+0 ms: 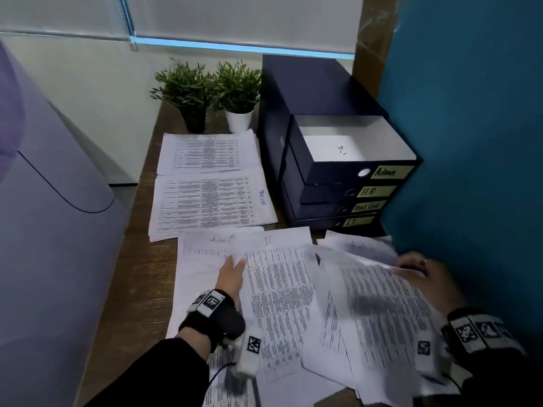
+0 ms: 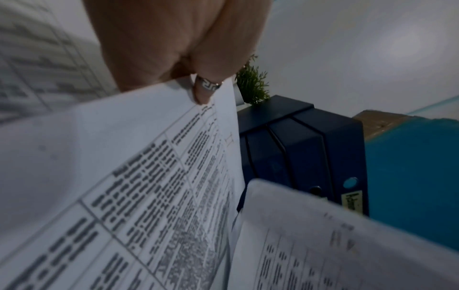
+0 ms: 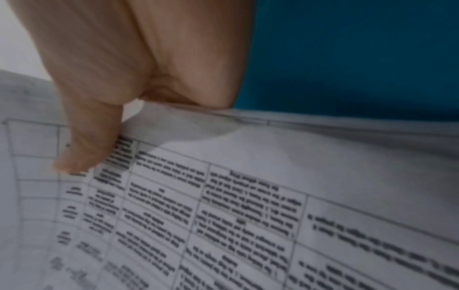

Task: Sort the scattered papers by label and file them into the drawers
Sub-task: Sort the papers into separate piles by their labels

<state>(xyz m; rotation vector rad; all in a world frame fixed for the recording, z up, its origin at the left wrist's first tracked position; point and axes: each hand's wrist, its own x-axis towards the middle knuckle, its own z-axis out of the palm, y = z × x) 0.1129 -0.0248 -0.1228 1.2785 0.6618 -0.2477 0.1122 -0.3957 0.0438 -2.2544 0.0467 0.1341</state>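
Printed sheets lie scattered over the near half of the wooden desk. My left hand pinches the left edge of a sheet marked "IT"; in the left wrist view my ringed finger curls over that sheet. My right hand grips the top edge of a blurred, lifted sheet, with the thumb pressed on its printed face. A dark blue drawer unit stands at the back right. Its top "Admin" drawer is pulled out with one paper inside. The HR, Task List and IT drawers below are closed.
Two sorted stacks lie at the back left of the desk, one marked "Task List". An "Admin" sheet lies under my left hand. Two potted plants stand behind. A teal partition borders the right, a pale cabinet the left.
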